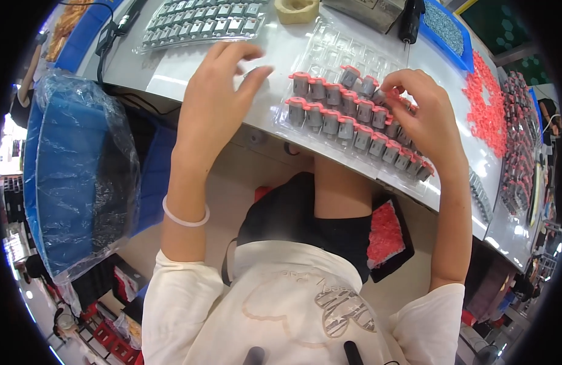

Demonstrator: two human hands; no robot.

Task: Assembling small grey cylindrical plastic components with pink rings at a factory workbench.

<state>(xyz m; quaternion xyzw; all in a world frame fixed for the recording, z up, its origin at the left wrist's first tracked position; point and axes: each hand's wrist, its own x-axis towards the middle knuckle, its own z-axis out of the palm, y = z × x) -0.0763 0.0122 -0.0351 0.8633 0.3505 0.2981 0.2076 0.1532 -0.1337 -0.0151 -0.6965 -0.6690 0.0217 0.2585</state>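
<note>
My left hand [217, 91] hovers over the near edge of the table, thumb and fingers spread, holding nothing. At the right, my right hand [426, 112] is curled down over a clear plastic tray [326, 45], its thumb and fingertips closed around a small grey part [382, 96], partly hidden by the fingers. Rows of grey blocks with red caps [331, 123] stand in the nearer part of this tray. The pockets farther back in it hold none.
Another clear tray [199, 25] of grey and white parts lies back left. A yellowish ring [296, 10] and a black electric screwdriver [410, 24] are at the back. Loose red caps [485, 103] and a blue bin [444, 29] lie right. A plastic-lined blue container [74, 176] stands left.
</note>
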